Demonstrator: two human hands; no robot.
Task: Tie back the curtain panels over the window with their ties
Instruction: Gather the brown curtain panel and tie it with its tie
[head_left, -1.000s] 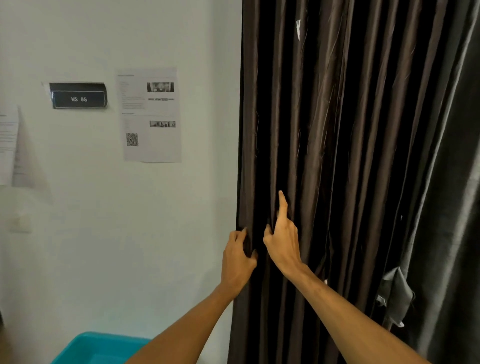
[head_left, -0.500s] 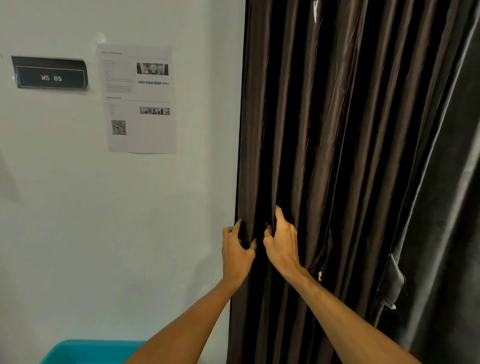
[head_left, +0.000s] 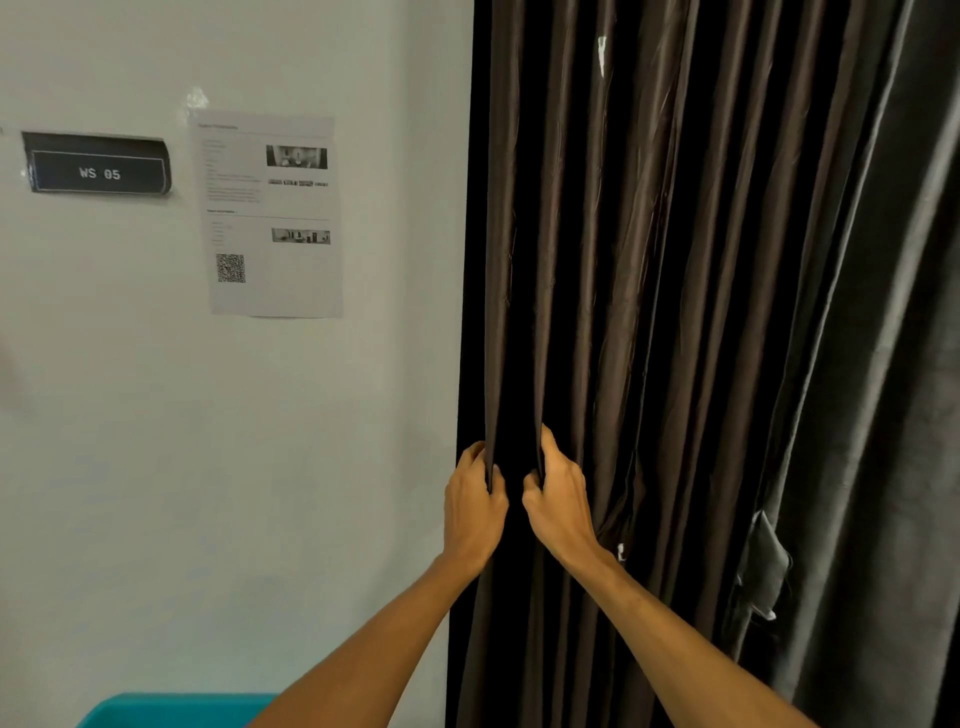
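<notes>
Dark brown pleated fabric curtain panel (head_left: 649, 312) hangs closed. Left of it on the wall: white printed paper sheet (head_left: 270, 213), then black "WS 05" plaque (head_left: 98, 166). Left hand (head_left: 472, 504) clamps the panel's left edge fold. Right hand (head_left: 558, 504), just beside, grips the next pleat with fingers curled into the fabric. Small grey fabric tab (head_left: 763, 566) hangs at the panel's right edge.

Two slim forearms are in view, both bare along all of their visible length down to the wrist. The left hand (head_left: 474, 512) and the right hand (head_left: 558, 506) are bare as well, with knuckles and tendon ridges standing out on their backs.
</notes>
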